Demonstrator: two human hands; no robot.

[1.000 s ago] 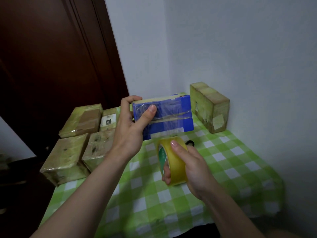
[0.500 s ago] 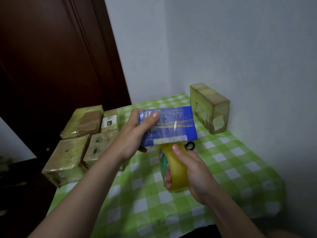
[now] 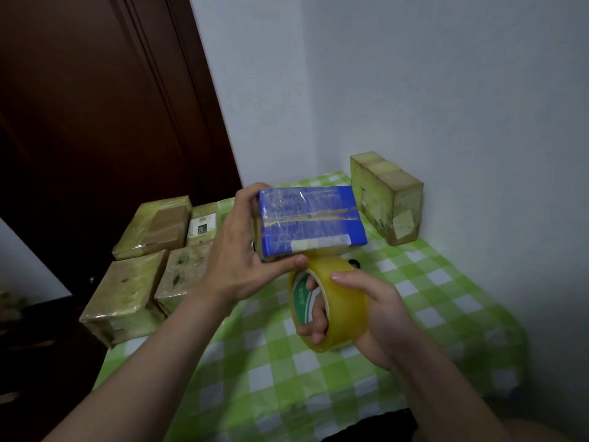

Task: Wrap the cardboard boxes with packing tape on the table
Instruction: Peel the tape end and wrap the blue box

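The blue box (image 3: 310, 220) has tilted its taped face upward, and the tape roll (image 3: 341, 301) now sits just under its near edge, above the desk (image 3: 430, 282). A wrap looks underway; next the roll must pass beneath the box. The left hand (image 3: 236, 260) grips the box's end; the right hand (image 3: 379, 311) hooks its fingers through the roll.

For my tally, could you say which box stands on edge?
The box beside the right wall; four at left lie flat, the blue one is held.
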